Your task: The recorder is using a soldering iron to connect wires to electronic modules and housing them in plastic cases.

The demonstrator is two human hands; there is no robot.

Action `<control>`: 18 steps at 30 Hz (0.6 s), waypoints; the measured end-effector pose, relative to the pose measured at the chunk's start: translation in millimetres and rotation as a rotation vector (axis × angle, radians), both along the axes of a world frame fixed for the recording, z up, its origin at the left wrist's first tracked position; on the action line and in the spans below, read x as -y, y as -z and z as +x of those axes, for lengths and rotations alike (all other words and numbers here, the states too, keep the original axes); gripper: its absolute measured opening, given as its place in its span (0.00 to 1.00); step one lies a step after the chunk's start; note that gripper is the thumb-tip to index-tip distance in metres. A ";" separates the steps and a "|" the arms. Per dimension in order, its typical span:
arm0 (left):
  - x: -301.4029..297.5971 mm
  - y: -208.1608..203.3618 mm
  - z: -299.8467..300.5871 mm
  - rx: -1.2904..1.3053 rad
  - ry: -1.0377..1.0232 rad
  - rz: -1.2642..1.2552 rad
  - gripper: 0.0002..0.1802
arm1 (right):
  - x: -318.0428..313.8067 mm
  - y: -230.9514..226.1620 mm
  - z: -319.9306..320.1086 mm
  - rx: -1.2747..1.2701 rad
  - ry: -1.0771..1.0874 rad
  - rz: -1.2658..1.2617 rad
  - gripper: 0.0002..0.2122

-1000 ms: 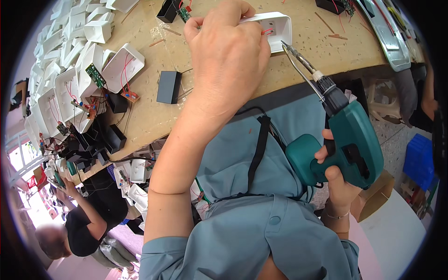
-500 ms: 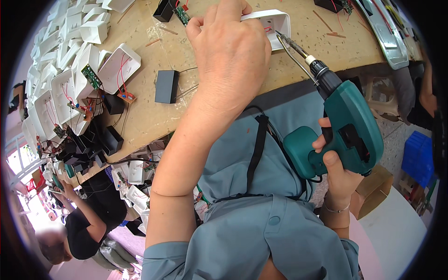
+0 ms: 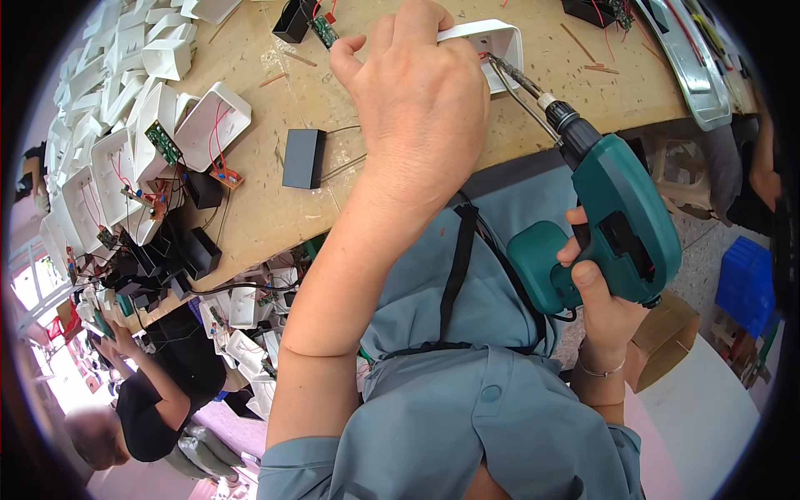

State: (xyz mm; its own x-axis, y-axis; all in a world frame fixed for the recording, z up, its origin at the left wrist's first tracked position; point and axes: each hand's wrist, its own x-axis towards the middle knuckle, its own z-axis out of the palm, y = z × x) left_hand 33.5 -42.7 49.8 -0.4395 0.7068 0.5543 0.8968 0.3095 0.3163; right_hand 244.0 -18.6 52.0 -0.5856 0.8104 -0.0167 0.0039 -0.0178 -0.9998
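My left hand [image 3: 421, 104] grips a white plastic housing [image 3: 510, 40] at the bench's near side, its fingers mostly hidden behind the back of the hand. In my right hand [image 3: 604, 308] is a green trigger-type soldering gun [image 3: 629, 217], gripped by the handle. Its tip and a thin curved metal tube reach into the housing's open side, beside a short red wire [image 3: 482, 55]. Whether the tip touches the wire is too small to tell. Left of my left wrist lies a black box [image 3: 303, 158] with leads running under my arm. A green circuit board [image 3: 324, 32] is beyond my fingers.
White housings [image 3: 108, 100] pile up on the left of the bench, with wired boards and black boxes [image 3: 200, 250] before them. A metal tray [image 3: 687, 67] stands at the right. A co-worker [image 3: 158, 383] sits at lower left. A blue crate [image 3: 747, 283] is at far right.
The soldering gun has shifted slightly up and left, its tip moving further into the housing. My left hand and the housing have moved a little right; the black box has also shifted slightly right.
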 end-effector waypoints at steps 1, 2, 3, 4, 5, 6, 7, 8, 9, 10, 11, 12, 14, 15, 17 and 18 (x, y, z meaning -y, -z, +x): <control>-5.0 11.0 -7.1 0.000 -0.001 0.001 0.04 | -0.3 -1.4 -0.1 0.010 -0.009 0.030 0.21; -12.4 31.2 -21.6 -0.163 0.101 0.317 0.04 | 0.2 -3.1 -1.6 0.016 -0.025 0.058 0.21; -18.4 32.3 -26.4 -0.321 0.212 0.633 0.04 | -0.4 -2.9 -1.9 0.017 -0.024 0.057 0.21; -13.4 32.3 -21.0 -0.320 0.213 0.633 0.04 | -0.5 -2.9 -2.5 0.013 -0.019 0.049 0.21; -5.7 11.9 -6.0 -0.155 0.100 0.314 0.04 | -1.8 -1.6 -1.7 0.012 -0.008 0.042 0.21; -0.9 -0.7 1.7 0.003 -0.017 -0.005 0.04 | -2.4 -1.9 -1.6 0.012 -0.008 0.043 0.21; -1.6 -0.6 2.0 0.003 -0.017 -0.003 0.04 | -3.0 -2.2 -1.4 0.022 -0.005 0.037 0.21; -1.6 -1.0 2.1 -0.014 -0.023 -0.007 0.04 | -3.0 -2.7 -1.5 0.031 -0.003 0.029 0.21; -1.5 -1.2 2.3 -0.031 -0.028 -0.010 0.04 | -3.0 -3.0 -1.5 0.031 -0.004 0.029 0.21; -1.6 -1.4 2.8 -0.031 -0.029 -0.010 0.04 | -3.0 -3.3 -1.7 0.034 0.000 0.029 0.21; -1.8 -1.7 3.1 -0.034 -0.039 -0.010 0.03 | -3.4 -3.6 -2.0 0.036 0.004 0.029 0.21; -2.1 -1.9 3.4 -0.036 -0.048 -0.009 0.03 | -4.2 -3.1 -1.9 0.036 0.004 0.030 0.21; -16.5 32.9 -17.3 -0.199 0.039 0.303 0.03 | -5.1 -2.0 -2.5 0.090 -0.063 0.128 0.22; -21.9 40.2 -23.8 -0.360 0.132 0.613 0.03 | -5.5 -1.6 -3.4 0.089 -0.065 0.127 0.22; -22.9 43.1 -24.4 -0.354 0.131 0.617 0.03 | -6.4 -1.8 -4.5 0.067 -0.070 0.141 0.21; -23.6 39.1 -23.3 -0.346 0.131 0.623 0.03 | -6.9 -2.2 -3.9 0.069 -0.069 0.141 0.21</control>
